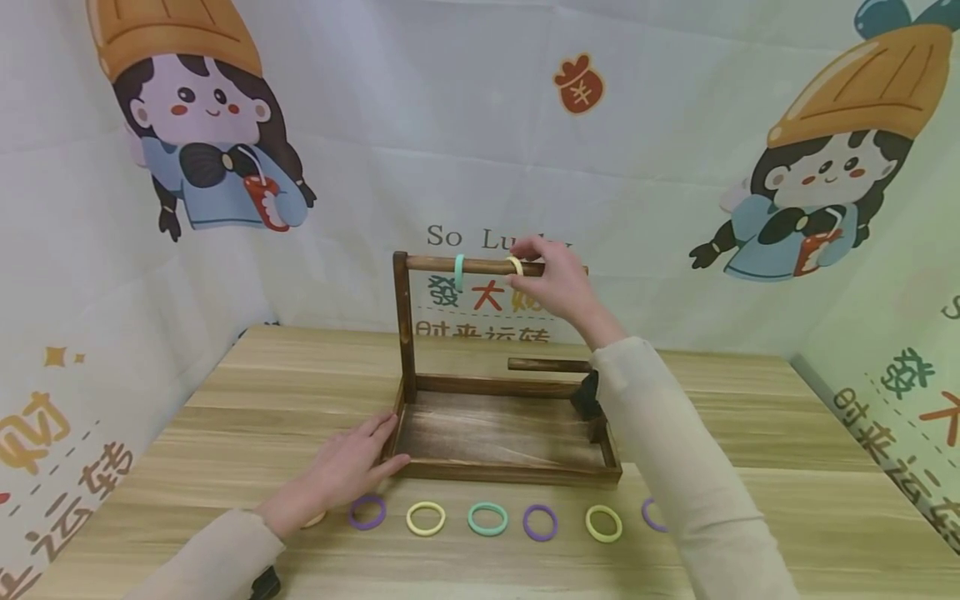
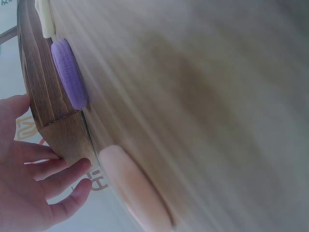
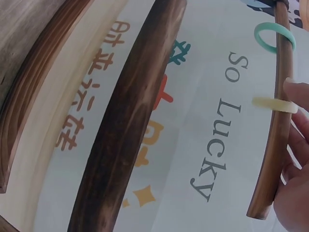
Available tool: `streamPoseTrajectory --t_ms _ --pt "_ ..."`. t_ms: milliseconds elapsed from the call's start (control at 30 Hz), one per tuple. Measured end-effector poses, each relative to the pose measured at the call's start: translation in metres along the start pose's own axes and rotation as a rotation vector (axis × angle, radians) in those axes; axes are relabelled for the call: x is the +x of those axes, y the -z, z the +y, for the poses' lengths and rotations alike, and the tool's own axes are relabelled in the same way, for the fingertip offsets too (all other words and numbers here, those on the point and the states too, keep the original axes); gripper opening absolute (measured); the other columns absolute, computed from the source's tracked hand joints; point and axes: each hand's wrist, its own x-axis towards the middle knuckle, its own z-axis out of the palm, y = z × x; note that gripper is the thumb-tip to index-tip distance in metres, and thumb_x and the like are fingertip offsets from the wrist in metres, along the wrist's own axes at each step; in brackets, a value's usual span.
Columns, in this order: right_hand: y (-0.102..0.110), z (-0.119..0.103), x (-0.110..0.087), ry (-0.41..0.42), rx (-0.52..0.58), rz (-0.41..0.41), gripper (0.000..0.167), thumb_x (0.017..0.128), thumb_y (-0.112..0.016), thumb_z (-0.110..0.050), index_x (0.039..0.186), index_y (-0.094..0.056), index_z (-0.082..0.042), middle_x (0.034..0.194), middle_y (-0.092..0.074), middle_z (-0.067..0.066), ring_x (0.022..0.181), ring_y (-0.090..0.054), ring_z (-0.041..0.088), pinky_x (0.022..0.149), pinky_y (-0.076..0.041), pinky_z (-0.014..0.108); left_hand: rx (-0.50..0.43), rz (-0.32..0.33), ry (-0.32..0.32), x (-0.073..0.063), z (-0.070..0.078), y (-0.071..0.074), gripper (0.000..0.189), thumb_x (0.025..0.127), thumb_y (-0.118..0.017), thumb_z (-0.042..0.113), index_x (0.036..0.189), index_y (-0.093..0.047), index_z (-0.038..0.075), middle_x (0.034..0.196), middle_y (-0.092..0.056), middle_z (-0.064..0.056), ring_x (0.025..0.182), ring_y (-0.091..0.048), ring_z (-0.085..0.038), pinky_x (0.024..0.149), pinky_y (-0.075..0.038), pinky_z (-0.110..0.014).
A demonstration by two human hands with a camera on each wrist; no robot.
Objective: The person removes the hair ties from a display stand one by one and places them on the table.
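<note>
A dark wooden stand [image 1: 510,476] has a tray base and two horizontal rods at different heights. Around the upper rod [image 1: 427,263] hangs a mint green hair tie [image 1: 459,272]. To its right, a pale yellow hair tie [image 3: 265,103] encircles the same rod, and my right hand [image 1: 558,279] pinches it between thumb and fingers. My left hand [image 1: 341,467] rests against the left end of the tray with fingers spread and extended. In the left wrist view, its fingertips lie at the tray's corner, near a purple hair tie [image 2: 70,74] and a peach one [image 2: 133,186].
In front of the tray lies a row of several hair ties, among them yellow [image 1: 425,518], mint [image 1: 487,518] and purple [image 1: 540,522]. My right sleeve [image 1: 675,467] covers part of the row's right end. The lower rod [image 1: 547,365] sticks out leftward. A printed cloth [image 1: 420,125] hangs behind.
</note>
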Motion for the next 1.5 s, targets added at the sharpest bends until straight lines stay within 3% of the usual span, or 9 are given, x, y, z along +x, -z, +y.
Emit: streamPoseTrajectory --t_ms 433,667,967,1300,1500 --pt "0.003 0.002 -0.002 0.054 -0.220 -0.116 0.053 0.078 -0.068 -0.020 0.125 -0.048 -0.006 0.118 -0.052 0.008 0.101 -0.046 0.022 0.085 -0.037 0.038 -0.007 -0.018 0.001 -0.001 0.002 0.003 0.061 0.088 -0.050 0.040 0.125 -0.042 -0.009 0.128 -0.040 -0.024 0.106 -0.047 -0.039 0.078 -0.043 -0.049" --pt "0.001 0.004 -0.002 0.058 -0.308 -0.108 0.051 0.078 -0.068 -0.024 0.124 -0.050 -0.009 0.117 -0.053 0.006 0.099 -0.044 0.023 0.089 -0.030 0.044 0.005 -0.016 0.003 -0.001 0.001 0.001 0.062 0.088 -0.049 0.041 0.124 -0.043 -0.008 0.128 -0.041 -0.023 0.106 -0.048 -0.038 0.075 -0.045 -0.047" --pt "0.005 0.012 -0.005 0.050 -0.261 -0.049 0.048 0.078 -0.069 -0.022 0.120 -0.052 -0.005 0.109 -0.056 0.007 0.094 -0.046 0.022 0.082 -0.036 0.038 -0.011 -0.027 0.013 -0.001 0.002 0.001 0.062 0.088 -0.049 0.041 0.125 -0.042 -0.008 0.130 -0.038 -0.023 0.108 -0.045 -0.039 0.079 -0.042 -0.050" --pt "0.015 0.027 -0.013 0.027 -0.068 0.031 0.045 0.077 -0.069 -0.013 0.117 -0.053 0.000 0.108 -0.055 0.012 0.090 -0.053 0.022 0.079 -0.042 0.035 -0.012 -0.024 -0.001 -0.001 -0.001 0.000 0.062 0.089 -0.048 0.041 0.125 -0.042 -0.009 0.129 -0.038 -0.024 0.108 -0.045 -0.040 0.079 -0.043 -0.049" --pt "0.021 0.035 -0.018 0.010 -0.043 0.055 0.045 0.077 -0.069 -0.012 0.116 -0.052 0.002 0.108 -0.054 0.015 0.092 -0.052 0.025 0.081 -0.041 0.039 -0.007 -0.018 -0.002 0.000 -0.001 0.000 0.062 0.088 -0.049 0.041 0.124 -0.042 -0.009 0.129 -0.039 -0.024 0.107 -0.046 -0.039 0.076 -0.045 -0.046"
